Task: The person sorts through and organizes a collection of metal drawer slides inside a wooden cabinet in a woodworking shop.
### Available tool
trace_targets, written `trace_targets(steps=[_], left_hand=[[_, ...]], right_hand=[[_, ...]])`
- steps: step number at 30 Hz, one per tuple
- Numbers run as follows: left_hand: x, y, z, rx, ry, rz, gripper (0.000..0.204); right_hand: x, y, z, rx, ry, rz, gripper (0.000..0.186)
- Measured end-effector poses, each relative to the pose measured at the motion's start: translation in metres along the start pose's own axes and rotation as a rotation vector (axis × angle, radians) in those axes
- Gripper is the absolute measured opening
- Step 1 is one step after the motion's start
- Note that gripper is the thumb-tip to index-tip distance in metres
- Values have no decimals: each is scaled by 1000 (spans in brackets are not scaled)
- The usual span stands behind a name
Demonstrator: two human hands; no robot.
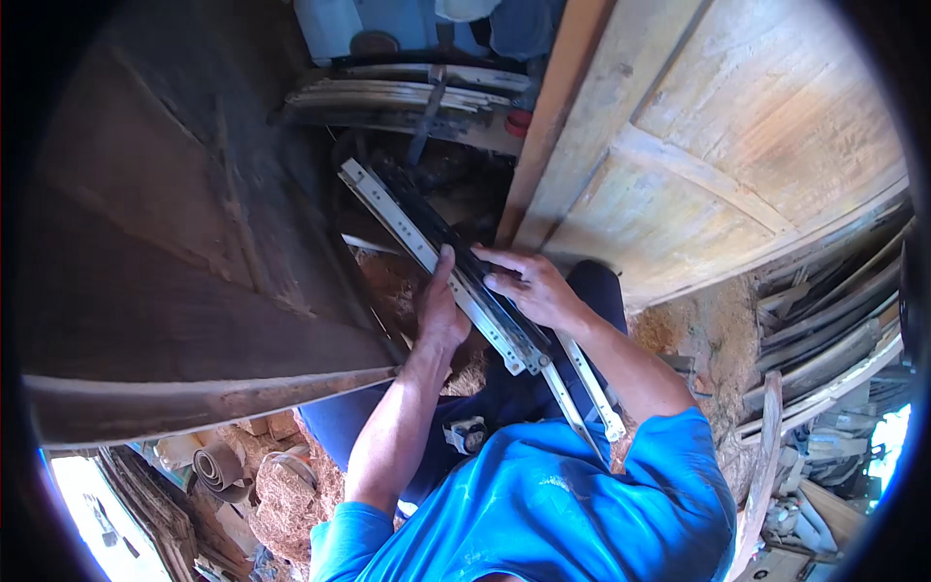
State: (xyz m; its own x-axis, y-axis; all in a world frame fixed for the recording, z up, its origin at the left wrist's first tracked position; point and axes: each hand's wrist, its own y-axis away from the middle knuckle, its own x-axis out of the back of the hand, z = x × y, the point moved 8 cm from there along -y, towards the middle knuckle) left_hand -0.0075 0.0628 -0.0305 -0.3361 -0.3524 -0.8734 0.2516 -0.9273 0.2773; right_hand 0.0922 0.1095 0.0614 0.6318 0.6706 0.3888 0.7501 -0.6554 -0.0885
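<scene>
A bundle of long metal drawer slides lies slantwise in front of my body, running from far left to near right. A white slide (400, 223) with a row of small holes forms its left side, and a black slide (441, 228) lies along its right. My left hand (441, 312) grips the bundle from the left, its thumb up along the white slide. From the right, my right hand (535, 288) is closed with bent fingers on the black slide's edge. Two more pale slide lengths (592, 388) stick out below the bundle, toward my blue shirt.
A dark wooden panel (194, 281) stands close on my left. To the right rises a pale framed wooden panel (718, 145). Long strips (407, 95) are stacked at the far side, and wood offcuts (839, 349) are piled at right. Sawdust (291, 504) covers the floor.
</scene>
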Motion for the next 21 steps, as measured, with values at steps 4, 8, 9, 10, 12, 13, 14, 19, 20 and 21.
trace_targets(steps=[4, 8, 9, 10, 12, 13, 14, 19, 20, 21], left_hand=[[-1, -3, -6, 35, -23, 4, 39], [-1, 2, -6, 56, 15, 23, 38], [-6, 3, -4, 32, 4, 13, 41], [-7, 3, -3, 29, 1, 12, 41], [-10, 2, -1, 21, 26, 3, 45], [-10, 3, -1, 20, 28, 3, 45], [-12, 3, -1, 9, 59, -22, 48], [-7, 1, 1, -29, 13, -60, 46], [-3, 0, -3, 5, 46, -25, 38], [7, -3, -7, 12, 31, 71, 33]], right_hand=[[9, 6, 1, -23, 96, 67, 31], [6, 12, 16, -231, -107, 38, 24], [6, 12, 17, -264, -102, 29, 22], [5, 12, 16, -260, -103, 29, 22], [10, 16, 12, -203, -86, 129, 22], [12, 16, 13, -146, -85, 173, 21], [12, 19, 14, -146, -83, 172, 21], [1, 17, -22, 10, 377, 21, 25], [-1, 11, -29, 80, 515, -9, 26], [6, -3, -42, 125, 503, 27, 24]])
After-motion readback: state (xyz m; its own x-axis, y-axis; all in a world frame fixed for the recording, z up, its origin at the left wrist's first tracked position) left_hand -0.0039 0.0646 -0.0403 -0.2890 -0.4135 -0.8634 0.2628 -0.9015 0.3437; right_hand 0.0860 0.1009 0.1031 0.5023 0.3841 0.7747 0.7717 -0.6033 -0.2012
